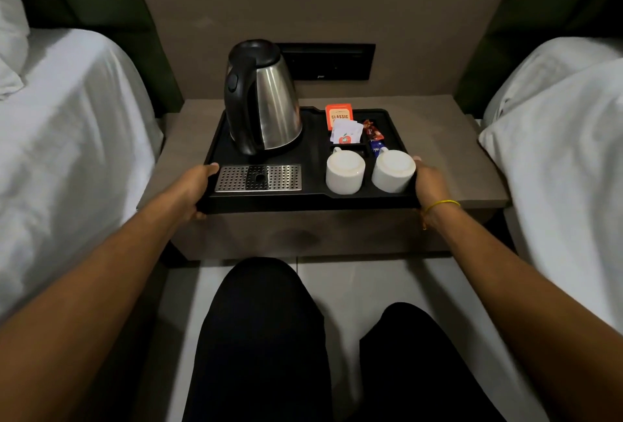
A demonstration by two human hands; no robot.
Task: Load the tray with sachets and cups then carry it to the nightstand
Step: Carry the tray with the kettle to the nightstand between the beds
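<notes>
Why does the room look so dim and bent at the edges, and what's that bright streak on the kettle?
Head view: dim light, so the black tray loses detail; the wide lens bows the arms and beds outward; the kettle shows a soft glare stripe; the sachets look slightly blurred.

Black tray (313, 200); two white cups (344, 172); steel kettle (269, 101), black handle; silver perforated drip grate (258, 178); orange, white, red, blue sachets (338, 116); yellow wrist thread (440, 204); white bedding (74, 138); grey-brown nightstand (448, 138).
</notes>
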